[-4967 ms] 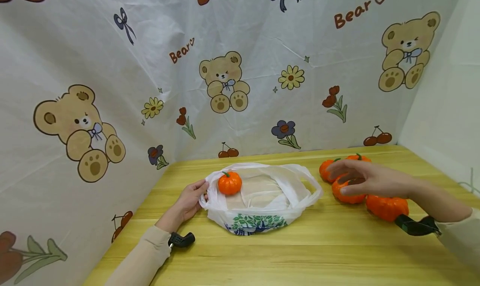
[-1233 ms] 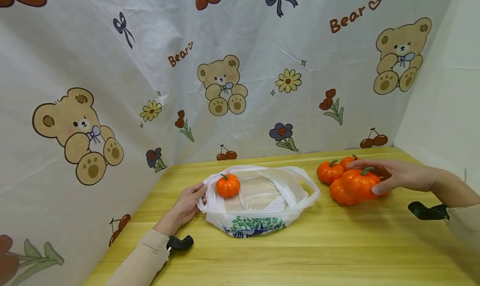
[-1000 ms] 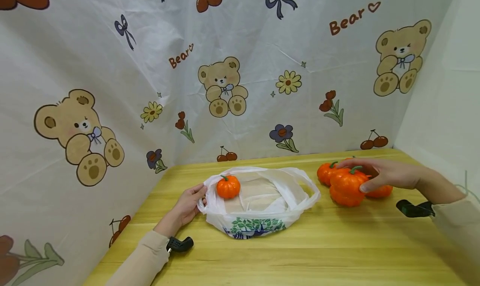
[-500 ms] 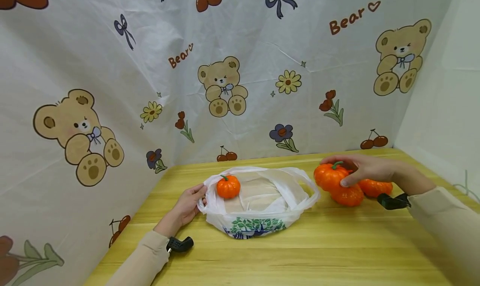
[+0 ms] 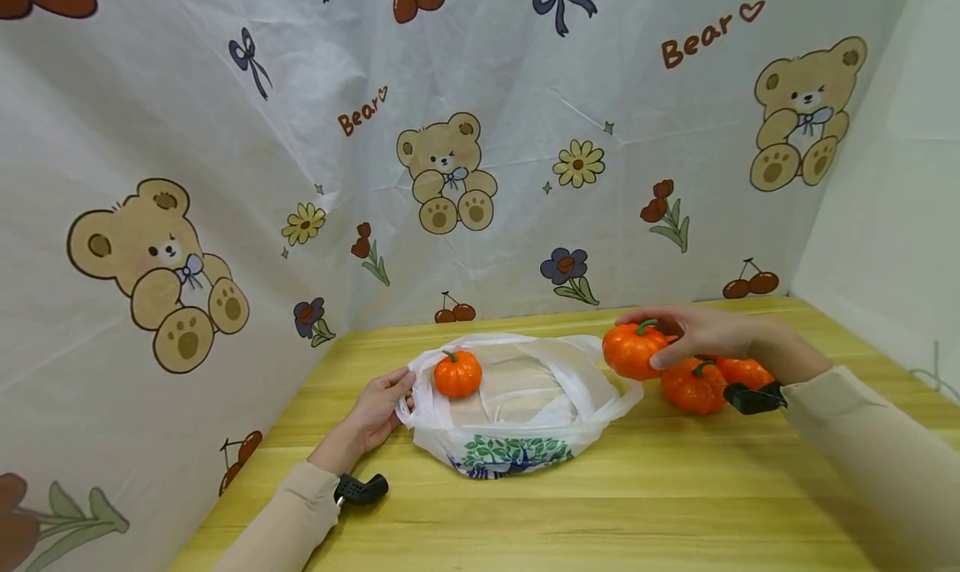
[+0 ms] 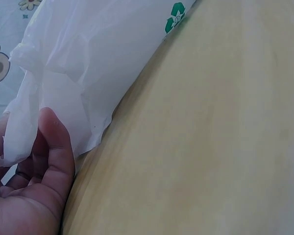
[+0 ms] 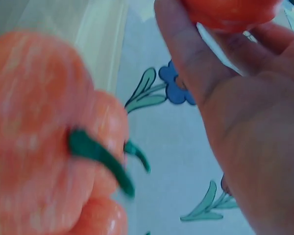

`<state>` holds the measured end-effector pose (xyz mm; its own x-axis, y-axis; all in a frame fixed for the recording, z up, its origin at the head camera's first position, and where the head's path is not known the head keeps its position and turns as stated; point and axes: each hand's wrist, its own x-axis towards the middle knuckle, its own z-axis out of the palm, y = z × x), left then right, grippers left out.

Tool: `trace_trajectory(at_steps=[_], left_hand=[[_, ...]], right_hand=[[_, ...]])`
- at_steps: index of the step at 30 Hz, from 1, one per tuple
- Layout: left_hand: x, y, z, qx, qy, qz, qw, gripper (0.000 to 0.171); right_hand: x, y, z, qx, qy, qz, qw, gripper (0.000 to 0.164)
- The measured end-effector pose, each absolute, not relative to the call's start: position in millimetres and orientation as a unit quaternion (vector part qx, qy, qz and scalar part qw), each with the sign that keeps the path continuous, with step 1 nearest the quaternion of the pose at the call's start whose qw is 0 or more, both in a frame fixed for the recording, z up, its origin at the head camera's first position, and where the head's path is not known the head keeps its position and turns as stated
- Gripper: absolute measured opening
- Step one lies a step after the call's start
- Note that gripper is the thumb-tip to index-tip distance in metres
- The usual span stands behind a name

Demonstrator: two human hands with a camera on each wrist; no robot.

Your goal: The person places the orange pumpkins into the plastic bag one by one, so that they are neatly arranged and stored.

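Observation:
A white plastic bag [image 5: 510, 447] with a green tree print lies spread with its mouth up, and a small orange pumpkin [image 5: 457, 375] sits inside at its left. My left hand [image 5: 378, 405] pinches the bag's left handle; the left wrist view shows the thin plastic [image 6: 24, 117] between thumb and fingers. With fingers and thumb around its sides, my right hand [image 5: 701, 334] holds another orange pumpkin [image 5: 632, 352], stem upward, at the bag's right handle. In the right wrist view only the underside of this held pumpkin [image 7: 230, 12] shows.
More orange pumpkins [image 5: 693, 387] cluster on the wooden table [image 5: 525, 522] under and behind my right hand, partly hidden by it. A bear-printed cloth [image 5: 510, 255] hangs along the back and left, and a white wall [image 5: 892, 222] bounds the right.
My right hand, empty over the cluster five seconds ago, has taken up a pumpkin and carried it left across the others to the bag's right side. My left hand stays at the handle.

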<state>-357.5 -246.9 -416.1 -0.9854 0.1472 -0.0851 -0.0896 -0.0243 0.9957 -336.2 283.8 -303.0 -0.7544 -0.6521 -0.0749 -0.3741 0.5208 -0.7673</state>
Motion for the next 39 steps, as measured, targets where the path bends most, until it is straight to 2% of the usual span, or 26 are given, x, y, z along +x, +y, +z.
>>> trace_trajectory(at_steps=[6,12,16,29,39], left_hand=[[-357.8,-246.4,-414.8,0.022,0.694,0.715,0.081,0.056],[-357.8,-245.4,-415.5,0.018,0.694,0.714,0.086,0.056],[-357.9,-245.4,-415.5,0.019,0.693,0.715,0.087,0.058],[-356.6,-246.8,-417.0,0.025,0.696,0.713,0.083,0.056],[-357.1,-246.7,-415.1,0.031,0.696,0.712,0.088,0.056]], right_hand=[[-342.6,259.2,-302.1,-0.309,0.862,-0.371,0.153,0.066],[-347.2,236.7,-304.3,-0.301,0.862,-0.379,0.151,0.063],[-350.6,226.7,-305.4,-0.298,0.864,-0.378,0.147,0.066],[-362.1,192.1,-302.5,-0.283,0.862,-0.390,0.157,0.068],[-372.4,161.1,-302.3,-0.279,0.865,-0.383,0.163,0.060]])
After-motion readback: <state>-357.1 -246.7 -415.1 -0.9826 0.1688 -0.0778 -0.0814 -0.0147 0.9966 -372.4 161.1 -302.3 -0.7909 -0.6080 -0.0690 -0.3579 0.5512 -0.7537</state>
